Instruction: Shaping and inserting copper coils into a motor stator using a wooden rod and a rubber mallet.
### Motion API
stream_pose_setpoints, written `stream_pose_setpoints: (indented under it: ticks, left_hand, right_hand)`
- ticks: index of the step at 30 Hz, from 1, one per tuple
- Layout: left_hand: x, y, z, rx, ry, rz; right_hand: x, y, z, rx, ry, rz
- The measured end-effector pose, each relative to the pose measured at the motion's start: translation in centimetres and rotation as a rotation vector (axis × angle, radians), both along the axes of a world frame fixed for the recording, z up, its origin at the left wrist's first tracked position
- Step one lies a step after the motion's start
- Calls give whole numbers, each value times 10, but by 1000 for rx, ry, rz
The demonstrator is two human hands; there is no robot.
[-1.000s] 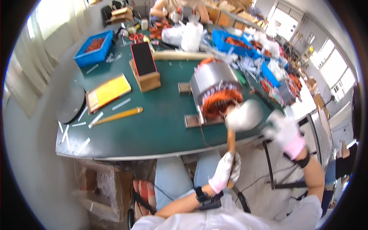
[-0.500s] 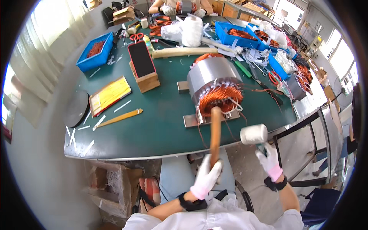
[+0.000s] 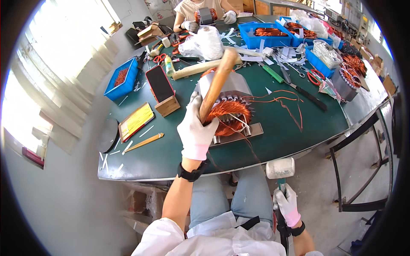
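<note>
My left hand [image 3: 195,132], in a white and pink glove, is wrapped round a thick wooden stick [image 3: 218,81]. The stick slants up across a motor stator [image 3: 240,87], hiding part of its metal shell. Orange copper windings [image 3: 232,112] bulge from the stator's near end, beside my left fingers, with white ties and loose wires hanging from them. Beneath it lies a flat metal support bar [image 3: 255,129]. Low on the right, beyond the table's front edge, my right hand [image 3: 287,204] grips a white-headed mallet [image 3: 280,168] by its green handle, head up, apart from the stator.
Left on the green table [image 3: 171,158] are a phone [image 3: 160,83] on a wooden block, a tray of yellow strips [image 3: 136,121] and a bamboo strip [image 3: 147,141]. A knife [image 3: 309,97] and scissors [image 3: 316,77] lie right. Across the table, a co-worker's gloved hands [image 3: 229,17] flank another stator.
My left hand has lifted the stick up and leftward, from the winding end to across the stator's top. The mallet has dropped slightly lower with my right hand. The view has shifted.
</note>
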State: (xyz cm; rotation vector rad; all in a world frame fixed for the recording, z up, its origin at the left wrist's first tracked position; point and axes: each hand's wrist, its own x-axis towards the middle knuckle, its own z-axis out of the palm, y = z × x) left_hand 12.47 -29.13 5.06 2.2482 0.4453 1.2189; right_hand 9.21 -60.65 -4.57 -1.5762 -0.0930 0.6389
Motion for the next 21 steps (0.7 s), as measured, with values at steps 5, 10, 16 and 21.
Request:
stream_pose_setpoints:
  ticks: [5, 10, 16, 21]
  left_hand:
    - [10, -25, 65, 587, 561, 28]
    - [-10, -30, 73, 565, 368, -269]
    - [-108, -118, -79, -1147, 149, -606]
    - [-83, -130, -83, -1458, 63, -553]
  right_hand:
    - [6, -15, 12, -49, -95, -25]
    - [28, 2, 32, -215, -315, 9]
    - [35, -11, 5, -521, -768, 195]
    - [86, -11, 142, -1004, -1367, 246]
